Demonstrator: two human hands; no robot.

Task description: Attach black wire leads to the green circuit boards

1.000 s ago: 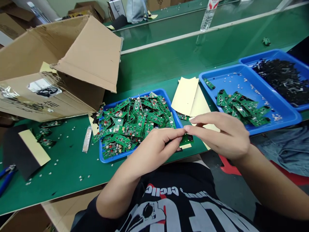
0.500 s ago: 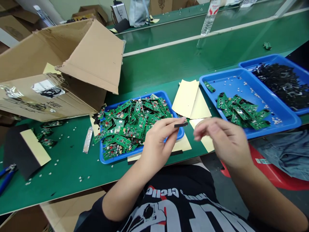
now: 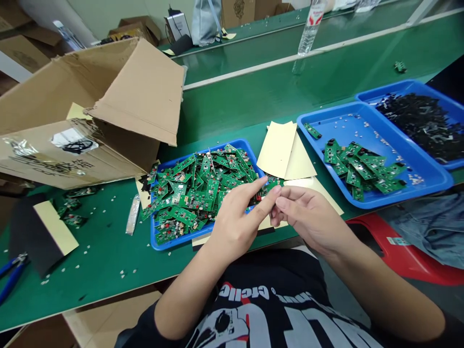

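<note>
My left hand (image 3: 237,220) and my right hand (image 3: 310,217) meet at the fingertips over the near right corner of a blue tray (image 3: 170,245). Its thumb pressed towards the right fingers, the left hand has its index finger stretched forward. The right thumb and fingers are pinched together. Whatever lies between the fingertips is hidden, including the black strip seen earlier. Green circuit boards (image 3: 199,193) with small components fill the tray in a loose heap. Another board (image 3: 273,181) shows just beyond my left fingertips.
Cream paper sheets (image 3: 277,150) lie beyond my hands. To the right, one blue tray (image 3: 335,113) holds boards and small white bits; another (image 3: 395,87) holds black pieces (image 3: 424,125). An open cardboard box (image 3: 141,92), blue-handled pliers (image 3: 16,270) and black sheet (image 3: 31,232) are left.
My right hand has moved left to meet the left fingertips. My left hand has turned, and the black strip that stuck out of its fingers no longer shows.
</note>
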